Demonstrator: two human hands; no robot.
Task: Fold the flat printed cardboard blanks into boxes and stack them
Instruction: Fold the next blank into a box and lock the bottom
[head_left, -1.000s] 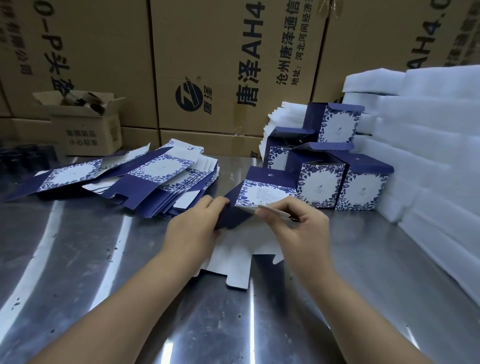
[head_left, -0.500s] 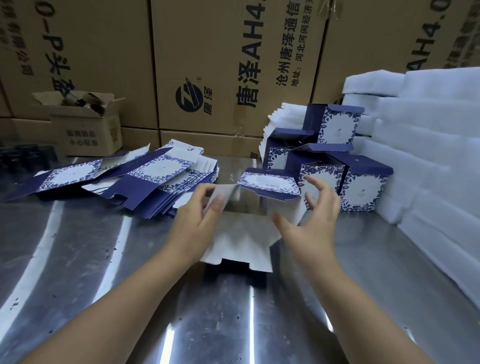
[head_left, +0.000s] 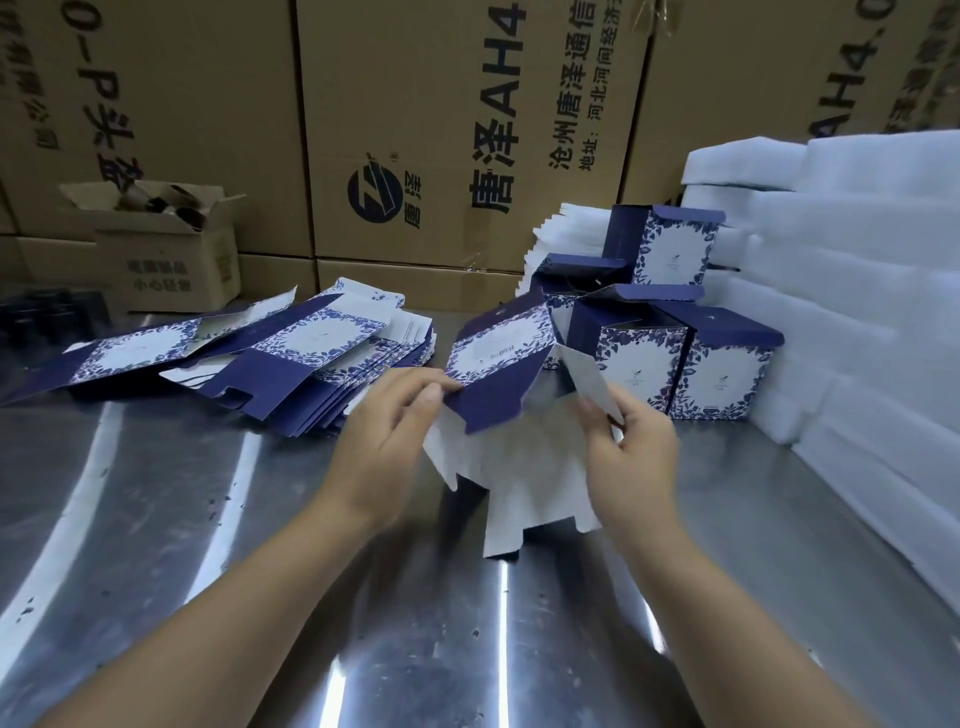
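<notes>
Our L hand (head_left: 384, 441) pinches the navy edge of the half-opened blank (head_left: 498, 353), thumb on top & fingers tucked under. Our R hand (head_left: 631, 452) pinches a white flap (head_left: 589, 387) of the same blank, fingers curled round its lower corner. Btwn the two grips the blank is lifted & tilted, w/ the blue-floral printed panel facing up & the white inside toward us. Its lower flaps hang below both hands down to the steel table (head_left: 208, 519); whether they touch it we can't tell. Just beyond the R grip stand the folded boxes (head_left: 722, 374), clustered close together, one perched higher at the back, some w/ lids ajar. Out past the L grip, well apart from the held blank, lies the pile of flat blanks (head_left: 311, 374), fanned across the table. To the right of the R grip, just beside the boxes, foam sheets (head_left: 857, 312) are stacked in white layers. Behind it all a wall of brown cartons (head_left: 441, 130) w/ black print. Far beyond the L grip sits a small open carton (head_left: 166, 260), contents too dim to tell.
</notes>
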